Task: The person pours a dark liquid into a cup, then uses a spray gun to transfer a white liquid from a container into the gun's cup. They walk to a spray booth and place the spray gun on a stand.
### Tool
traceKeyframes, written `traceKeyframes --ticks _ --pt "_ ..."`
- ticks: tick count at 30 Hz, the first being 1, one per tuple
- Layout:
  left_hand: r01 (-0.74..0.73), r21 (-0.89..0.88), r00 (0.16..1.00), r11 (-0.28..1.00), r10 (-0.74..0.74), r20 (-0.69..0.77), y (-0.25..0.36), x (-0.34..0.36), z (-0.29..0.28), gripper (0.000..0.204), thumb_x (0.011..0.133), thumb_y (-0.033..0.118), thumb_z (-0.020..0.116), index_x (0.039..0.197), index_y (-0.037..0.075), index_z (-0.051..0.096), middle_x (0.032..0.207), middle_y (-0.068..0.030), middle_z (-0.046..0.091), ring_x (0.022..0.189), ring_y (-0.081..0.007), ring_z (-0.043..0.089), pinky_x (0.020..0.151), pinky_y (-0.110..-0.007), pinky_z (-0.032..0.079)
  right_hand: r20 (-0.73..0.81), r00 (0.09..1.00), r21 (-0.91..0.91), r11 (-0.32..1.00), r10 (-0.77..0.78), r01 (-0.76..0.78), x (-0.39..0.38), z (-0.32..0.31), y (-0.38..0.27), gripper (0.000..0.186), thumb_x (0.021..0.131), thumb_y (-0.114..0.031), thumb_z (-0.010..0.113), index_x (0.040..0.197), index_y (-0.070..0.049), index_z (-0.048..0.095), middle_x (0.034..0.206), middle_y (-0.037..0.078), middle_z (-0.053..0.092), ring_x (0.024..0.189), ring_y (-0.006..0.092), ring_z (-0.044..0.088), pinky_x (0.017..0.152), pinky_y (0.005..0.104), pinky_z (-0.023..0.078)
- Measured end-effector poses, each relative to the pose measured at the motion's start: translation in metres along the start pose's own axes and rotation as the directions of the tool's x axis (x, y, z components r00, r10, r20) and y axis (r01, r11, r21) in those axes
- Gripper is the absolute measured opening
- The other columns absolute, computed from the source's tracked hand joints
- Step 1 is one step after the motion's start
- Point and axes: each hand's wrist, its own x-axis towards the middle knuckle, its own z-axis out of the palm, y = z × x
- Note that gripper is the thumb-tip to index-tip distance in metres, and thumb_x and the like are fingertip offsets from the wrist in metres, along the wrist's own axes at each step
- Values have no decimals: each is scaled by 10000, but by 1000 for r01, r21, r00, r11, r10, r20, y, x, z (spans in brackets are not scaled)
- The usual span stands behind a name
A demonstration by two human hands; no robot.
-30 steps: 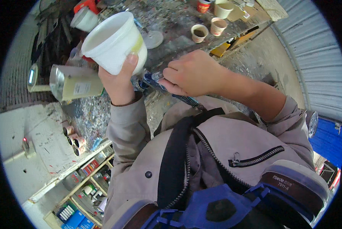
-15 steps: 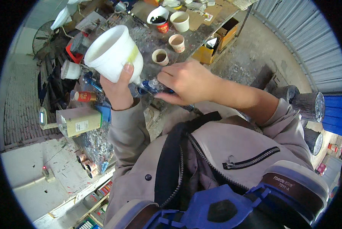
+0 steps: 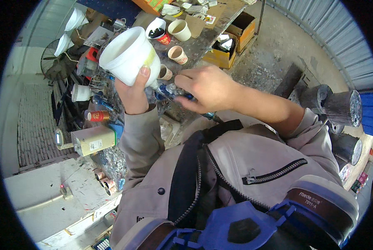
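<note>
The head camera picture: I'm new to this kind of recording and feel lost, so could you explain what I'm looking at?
There is no machine here, just a person's two bare hands. The camera sits on the person's head and looks down; its fisheye lens bends straight edges. The left hand holds a white tub, thumb across its side. The right hand is at a blue tool below the tub; the fingers hide much of it. The stained table bears a paper cup, a cream pot and a boxy can. At the bottom is a blue mask.
</note>
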Motion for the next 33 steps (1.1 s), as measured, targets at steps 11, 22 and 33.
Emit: traceKeyframes --ticks 11,22,33 --pt "54 -37 994 998 -50 97 7 0 38 745 942 235 768 1539 -64 437 1448 -193 595 1283 -295 619 1111 -436 475 151 984 -109 991 92 -76 -16 -29 8 311 940 -339 749 902 -54 632 770 129 652 722 377 696 639 471 565" --pt "55 -104 998 993 -54 15 -11 -7 47 740 894 197 847 1486 -74 496 1405 -180 631 1263 -252 633 1080 -391 501 188 981 -74 997 39 -25 -28 -31 15 335 962 -329 747 821 -54 617 714 123 630 668 384 681 625 478 561" --pt "-2 -143 1000 990 4 18 -27 -9 42 788 884 237 813 1525 -62 465 1451 -187 604 1311 -306 619 1121 -449 483 78 978 -34 981 191 -189 -54 -53 12 524 856 -517 824 1011 -40 669 896 130 685 810 370 723 656 454 590"
